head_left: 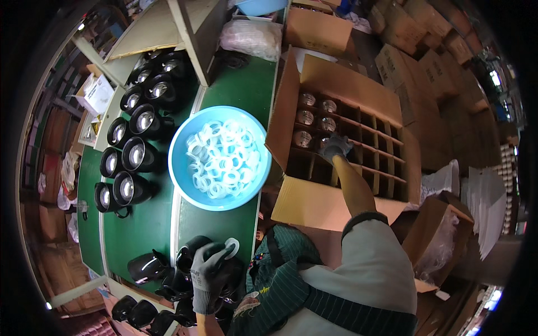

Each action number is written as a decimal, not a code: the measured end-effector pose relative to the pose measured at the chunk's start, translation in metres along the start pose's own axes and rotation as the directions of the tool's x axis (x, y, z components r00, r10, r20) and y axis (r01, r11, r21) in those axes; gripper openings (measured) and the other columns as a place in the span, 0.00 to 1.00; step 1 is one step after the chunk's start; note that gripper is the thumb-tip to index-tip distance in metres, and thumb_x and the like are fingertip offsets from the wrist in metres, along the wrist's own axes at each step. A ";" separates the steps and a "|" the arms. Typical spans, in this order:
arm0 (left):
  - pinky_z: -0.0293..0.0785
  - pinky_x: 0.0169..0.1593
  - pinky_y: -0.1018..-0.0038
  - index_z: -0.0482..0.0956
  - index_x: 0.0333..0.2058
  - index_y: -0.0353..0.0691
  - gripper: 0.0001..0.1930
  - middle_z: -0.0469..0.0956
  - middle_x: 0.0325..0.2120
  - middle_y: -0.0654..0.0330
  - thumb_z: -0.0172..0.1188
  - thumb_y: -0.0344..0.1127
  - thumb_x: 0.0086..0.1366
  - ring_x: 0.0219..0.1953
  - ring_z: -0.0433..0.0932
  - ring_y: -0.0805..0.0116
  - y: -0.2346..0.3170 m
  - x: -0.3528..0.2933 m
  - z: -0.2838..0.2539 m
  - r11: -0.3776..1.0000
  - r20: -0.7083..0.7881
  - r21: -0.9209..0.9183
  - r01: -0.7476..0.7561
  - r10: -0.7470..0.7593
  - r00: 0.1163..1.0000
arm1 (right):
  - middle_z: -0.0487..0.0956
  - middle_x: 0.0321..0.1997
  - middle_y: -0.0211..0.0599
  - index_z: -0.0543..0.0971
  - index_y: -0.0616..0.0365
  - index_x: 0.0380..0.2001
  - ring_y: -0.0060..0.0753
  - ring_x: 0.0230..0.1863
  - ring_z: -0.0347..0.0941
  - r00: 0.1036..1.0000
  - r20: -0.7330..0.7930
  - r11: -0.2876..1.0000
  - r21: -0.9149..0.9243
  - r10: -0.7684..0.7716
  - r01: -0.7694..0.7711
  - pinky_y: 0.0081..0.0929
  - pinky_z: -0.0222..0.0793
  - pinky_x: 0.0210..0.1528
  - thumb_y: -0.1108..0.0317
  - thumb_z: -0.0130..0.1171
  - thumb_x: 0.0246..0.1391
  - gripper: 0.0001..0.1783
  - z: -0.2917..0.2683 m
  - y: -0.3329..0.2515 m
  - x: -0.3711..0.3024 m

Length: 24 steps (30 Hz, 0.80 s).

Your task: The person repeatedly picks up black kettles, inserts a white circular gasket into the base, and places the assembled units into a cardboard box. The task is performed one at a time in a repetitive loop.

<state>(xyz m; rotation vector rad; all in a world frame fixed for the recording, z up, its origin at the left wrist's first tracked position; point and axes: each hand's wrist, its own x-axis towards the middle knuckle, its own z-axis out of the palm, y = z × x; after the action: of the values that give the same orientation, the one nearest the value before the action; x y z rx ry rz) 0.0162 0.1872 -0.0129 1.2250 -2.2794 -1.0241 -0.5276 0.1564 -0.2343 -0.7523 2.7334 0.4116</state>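
Note:
My left hand [206,270], in a grey glove, pinches a translucent white ring [232,247] between thumb and fingers. Below and around that hand stand several glossy black jug bodies [148,267] at the near end of the green bench. My gloved right hand [336,148] reaches down into a divided cardboard box [350,84]. Its fingers close round a silvery glass liner [323,142], mostly hidden by the glove. More round glass liners [305,117] sit in the compartments beside it. A light blue basin [177,162] full of translucent rings [224,159] rests on the bench ahead.
More black jugs [136,154] with shiny insides stand in rows on the left of the green bench [154,224]. A metal post [189,42] rises at its far end. Stacked cartons [426,89] line the right; an open carton [443,246] with plastic film lies nearer.

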 end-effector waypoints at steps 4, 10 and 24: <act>0.77 0.51 0.61 0.87 0.46 0.48 0.23 0.80 0.42 0.52 0.72 0.28 0.47 0.46 0.80 0.51 0.009 0.009 -0.012 0.980 -0.068 0.180 -0.081 0.094 0.993 | 0.74 0.61 0.48 0.68 0.47 0.61 0.55 0.63 0.66 0.970 -0.243 0.983 0.181 0.013 0.033 0.58 0.65 0.61 0.39 0.74 0.32 0.52 -0.043 0.011 -0.040; 0.76 0.41 0.73 0.81 0.50 0.31 0.21 0.83 0.36 0.63 0.65 0.25 0.55 0.34 0.80 0.69 0.005 0.017 -0.020 0.750 0.042 -0.616 0.243 -0.277 0.960 | 0.78 0.54 0.42 0.71 0.63 0.60 0.33 0.53 0.77 0.846 -0.365 0.028 0.913 -0.388 0.406 0.29 0.75 0.56 0.74 0.71 0.51 0.33 -0.124 0.063 -0.168; 0.74 0.51 0.74 0.84 0.47 0.34 0.20 0.82 0.37 0.60 0.70 0.26 0.53 0.41 0.78 0.71 -0.004 -0.023 -0.046 0.815 -0.216 -0.556 0.162 -0.330 0.919 | 0.72 0.63 0.48 0.62 0.64 0.67 0.42 0.63 0.71 0.149 0.086 0.011 0.896 -0.985 -0.443 0.41 0.71 0.65 0.54 0.69 0.52 0.45 -0.090 -0.064 -0.322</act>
<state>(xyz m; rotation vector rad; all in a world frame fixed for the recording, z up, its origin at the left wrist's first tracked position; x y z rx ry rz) 0.0590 0.1856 0.0156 1.3365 -1.4788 -1.3358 -0.2444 0.2190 -0.0566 -0.5221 0.7068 -0.9154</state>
